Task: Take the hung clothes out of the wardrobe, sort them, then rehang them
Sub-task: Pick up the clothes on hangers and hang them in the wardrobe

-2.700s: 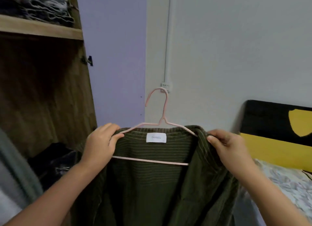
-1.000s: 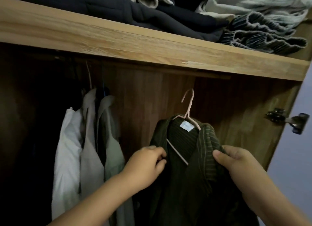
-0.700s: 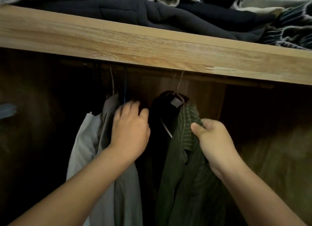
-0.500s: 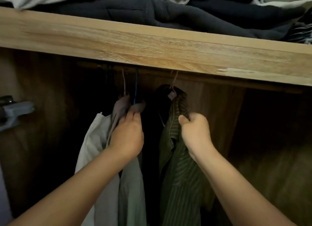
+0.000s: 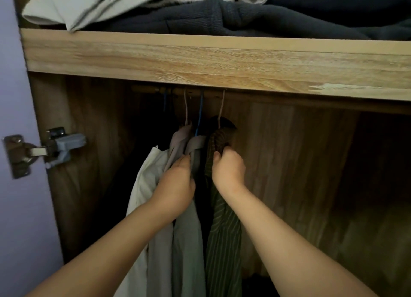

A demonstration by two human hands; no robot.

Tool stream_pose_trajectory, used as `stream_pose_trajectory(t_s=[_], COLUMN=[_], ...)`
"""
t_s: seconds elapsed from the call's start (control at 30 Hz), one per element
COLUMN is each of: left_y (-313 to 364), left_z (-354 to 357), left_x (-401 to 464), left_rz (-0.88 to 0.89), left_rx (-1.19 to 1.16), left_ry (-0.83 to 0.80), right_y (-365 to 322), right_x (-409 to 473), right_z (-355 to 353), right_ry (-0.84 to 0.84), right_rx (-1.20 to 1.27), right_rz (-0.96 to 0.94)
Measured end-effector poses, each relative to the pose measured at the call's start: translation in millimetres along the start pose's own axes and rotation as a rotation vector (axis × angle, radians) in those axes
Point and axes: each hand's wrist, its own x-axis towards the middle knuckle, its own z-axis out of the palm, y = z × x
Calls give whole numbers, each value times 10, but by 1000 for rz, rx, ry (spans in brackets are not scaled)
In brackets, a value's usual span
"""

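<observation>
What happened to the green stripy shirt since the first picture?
The dark green striped shirt went from beside the bed into the wooden wardrobe; its pink wire hanger now hooks the rail. The left hand let go and touches the grey shirt. The right hand still grips the collar.

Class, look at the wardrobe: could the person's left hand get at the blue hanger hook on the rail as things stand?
Probably yes. The left hand rests on the grey shirts just below the blue hanger hook, and nothing lies between them; open space runs up to the rail.
</observation>
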Motion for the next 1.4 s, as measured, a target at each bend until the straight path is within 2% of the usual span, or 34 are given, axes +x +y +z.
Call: stream_pose_trajectory(t_s=[0.2, 0.4, 0.47, 0.57, 0.63, 0.77, 0.9, 1.07, 1.27, 1.4], left_y=[-4, -118, -153, -214, -258, -297, -297, -338, -473, -645], left_z=[-108, -153, -150, -166, -162, -133, -142, -206, -320, -376], left_x=[-115, -182, -244, -331, -391, -570, -770, -1082, -1734, -2319], left_rz=[39, 59, 81, 121, 133, 118, 148, 128, -30, -192], left_rx=[-37, -101, -130, -184, -240, -273, -305, -203, 27, 163], left_ry=[-1, 24, 8, -2, -17, -38, -2, -55, -368, -520], right_y=[-59, -17, 68, 159, 258, 559, 785, 997, 1103, 1123], right_x=[-29, -101, -228, -472, -636, -1025, -1486, -1913, -2317, -2608], right_z=[82, 291, 317, 215, 126, 41, -109, -303, -411, -400], right_ry=[-63, -399, -414, -417, -374, -252, -233, -472, -835, -974], right_rx=[-67, -54, 47, 344, 398, 244, 111, -232, -456, -549], right_rz=[-64, -27, -40, -26, 8, 91, 236, 310, 251, 187])
